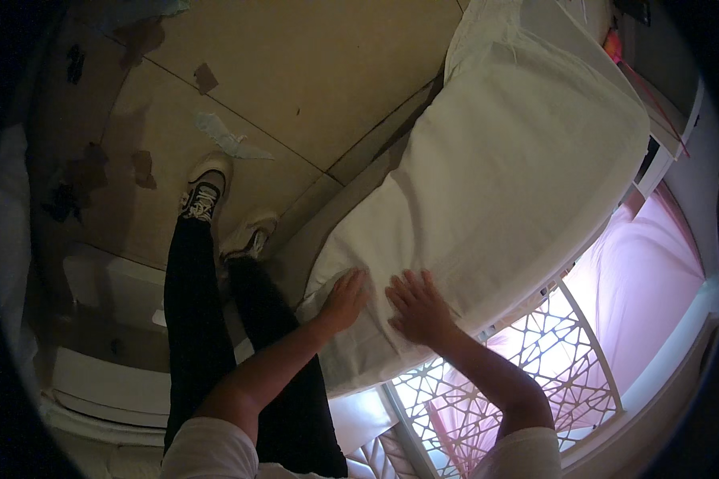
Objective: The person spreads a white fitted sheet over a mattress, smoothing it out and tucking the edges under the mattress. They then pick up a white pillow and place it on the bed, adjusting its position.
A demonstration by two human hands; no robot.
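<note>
A large off-white cloth (503, 167) lies over a long, flat piece of furniture, possibly a bench or table, whose form is mostly hidden. My left hand (343, 302) rests palm down on the near part of the cloth, by its left edge. To its right, my right hand (420, 308) presses flat on the same cloth with its fingers spread. Soft folds run through the fabric around both hands, and neither hand grasps it. The cloth's far end is gathered and looks thinner.
A lattice screen (533, 359) stands right of the cloth, backlit, with a pink curtain (653, 287) behind it. Scraps, including a pale torn piece (230, 138), litter the tiled floor (311, 72). White drawer-like furniture (111, 383) is at lower left. A red cord (653, 99) hangs at upper right.
</note>
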